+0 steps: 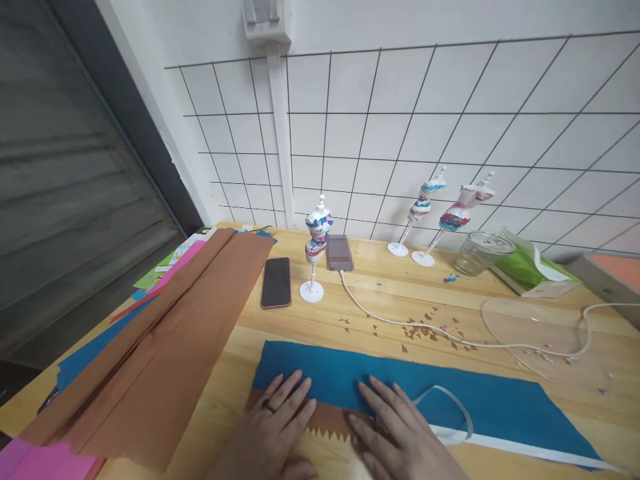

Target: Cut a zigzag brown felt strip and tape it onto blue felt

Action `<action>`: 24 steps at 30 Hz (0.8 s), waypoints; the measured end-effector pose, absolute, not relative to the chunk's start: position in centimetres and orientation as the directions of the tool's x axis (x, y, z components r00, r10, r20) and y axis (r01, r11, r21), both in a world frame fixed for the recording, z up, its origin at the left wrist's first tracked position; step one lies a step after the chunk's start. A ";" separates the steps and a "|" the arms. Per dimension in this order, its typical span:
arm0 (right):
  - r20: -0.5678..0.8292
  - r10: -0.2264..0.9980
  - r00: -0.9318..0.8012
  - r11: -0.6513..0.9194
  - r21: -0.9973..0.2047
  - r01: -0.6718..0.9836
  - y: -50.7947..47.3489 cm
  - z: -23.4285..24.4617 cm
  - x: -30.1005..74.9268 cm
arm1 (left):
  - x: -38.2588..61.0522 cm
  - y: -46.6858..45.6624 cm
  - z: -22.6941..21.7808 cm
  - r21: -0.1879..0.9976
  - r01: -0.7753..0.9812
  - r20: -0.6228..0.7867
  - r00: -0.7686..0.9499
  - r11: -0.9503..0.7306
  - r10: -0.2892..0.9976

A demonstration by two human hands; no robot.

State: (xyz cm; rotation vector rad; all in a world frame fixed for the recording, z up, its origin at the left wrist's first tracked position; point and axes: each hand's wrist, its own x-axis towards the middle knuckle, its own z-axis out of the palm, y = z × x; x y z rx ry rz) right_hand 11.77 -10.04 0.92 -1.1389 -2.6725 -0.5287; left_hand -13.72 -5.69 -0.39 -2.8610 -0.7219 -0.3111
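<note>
My left hand (273, 427) lies flat with fingers spread on the near left end of a blue felt sheet (500, 403) and on a brown zigzag-edged strip (331, 421) under it. A dark ring sits on one finger. My right hand (400, 430) rests flat beside it, fingers stretched over the blue felt and the brown strip. A white tape strip (505, 445) runs along the felt's near edge and loops up just right of my right hand.
Folded brown paper (165, 360) covers the table's left over pink and blue sheets. A phone (276, 283), three small mannequins (316, 257), a white cable (400, 323), a glass jar (480, 253), a green tissue pack (533, 270) and paper scraps lie behind.
</note>
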 end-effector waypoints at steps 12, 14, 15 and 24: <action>0.346 0.647 -0.679 0.594 0.330 0.734 -10.3 0.1 12.1 | -13.9 -5.6 -0.4 -0.193 0.475 0.258 0.869 -0.859 0.423; 0.357 0.653 -0.668 0.590 0.313 0.744 -10.3 -0.1 12.0 | -13.8 -5.5 -0.2 -0.231 0.463 0.254 0.878 -0.856 0.406; 0.362 0.659 -0.659 0.589 0.298 0.752 -10.3 -0.2 12.0 | -13.7 -5.5 -0.1 -0.241 0.460 0.255 0.880 -0.855 0.402; 0.462 0.762 -0.453 0.537 -0.061 0.842 -11.6 1.3 12.6 | -10.9 -6.9 -1.4 -0.272 0.471 0.433 0.839 -0.839 0.331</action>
